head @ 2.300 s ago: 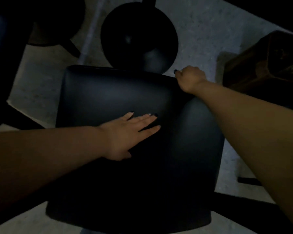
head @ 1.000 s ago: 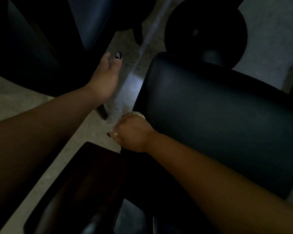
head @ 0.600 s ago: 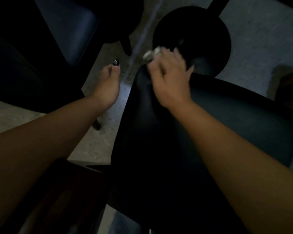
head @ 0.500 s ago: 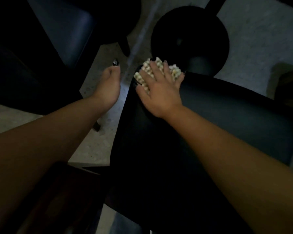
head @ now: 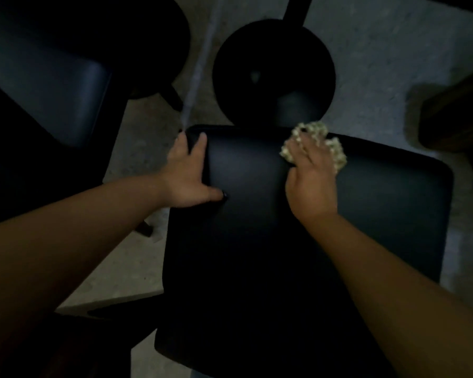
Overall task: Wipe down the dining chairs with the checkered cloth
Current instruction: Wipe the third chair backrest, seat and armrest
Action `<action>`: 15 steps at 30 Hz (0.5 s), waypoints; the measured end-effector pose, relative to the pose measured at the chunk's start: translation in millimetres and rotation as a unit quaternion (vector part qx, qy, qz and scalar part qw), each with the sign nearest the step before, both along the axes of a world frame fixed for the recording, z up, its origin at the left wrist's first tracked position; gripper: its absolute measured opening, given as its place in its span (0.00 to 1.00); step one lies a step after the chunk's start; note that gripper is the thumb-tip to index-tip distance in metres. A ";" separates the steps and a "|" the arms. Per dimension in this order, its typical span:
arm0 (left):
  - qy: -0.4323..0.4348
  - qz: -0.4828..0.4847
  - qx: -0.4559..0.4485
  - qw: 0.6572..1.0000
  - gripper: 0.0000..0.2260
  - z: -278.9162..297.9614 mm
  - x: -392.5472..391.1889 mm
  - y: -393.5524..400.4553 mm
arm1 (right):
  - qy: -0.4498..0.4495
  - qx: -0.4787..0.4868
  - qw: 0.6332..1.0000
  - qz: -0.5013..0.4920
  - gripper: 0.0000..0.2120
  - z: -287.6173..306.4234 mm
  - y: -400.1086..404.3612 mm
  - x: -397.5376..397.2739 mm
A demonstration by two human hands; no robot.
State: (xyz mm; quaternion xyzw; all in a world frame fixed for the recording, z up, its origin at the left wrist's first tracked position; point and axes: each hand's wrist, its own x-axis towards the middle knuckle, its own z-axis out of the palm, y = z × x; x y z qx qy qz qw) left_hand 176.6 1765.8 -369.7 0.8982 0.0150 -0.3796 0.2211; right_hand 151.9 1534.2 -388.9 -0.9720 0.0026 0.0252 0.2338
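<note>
A black padded dining chair seat point(head: 366, 214) fills the middle of the dim view. The checkered cloth point(head: 336, 148), pale with a small check, lies bunched on the seat's far edge. My right hand point(head: 310, 178) presses down on it with spread fingers, the cloth showing past the fingertips. My left hand point(head: 187, 175) rests flat on the seat's far left corner, fingers straight and thumb stretched out over the seat.
A second dark chair point(head: 55, 85) stands at the upper left. A round black table base point(head: 273, 69) sits on the pale floor point(head: 380, 64) just beyond the seat. A dark wooden piece point(head: 456, 118) is at the right edge.
My right hand has slid the cloth rightward along the seat's far edge. My left hand has come from beside the chair onto its far left corner.
</note>
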 end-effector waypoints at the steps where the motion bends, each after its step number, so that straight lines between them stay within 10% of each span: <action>1: 0.014 -0.026 0.045 0.999 0.60 -1.5 -2.7 -9.7 | 0.014 0.002 0.999 -0.037 0.24 0.2 3.0 2.3; 8: -0.046 -0.117 0.147 0.981 0.68 -15.9 -20.2 -27.0 | 0.061 0.014 0.987 0.148 0.25 -4.5 59.7 19.8; 15: -0.117 -0.269 0.091 0.952 0.63 3.3 -13.2 -53.6 | 0.017 0.026 0.996 -0.082 0.24 3.4 -85.7 -15.1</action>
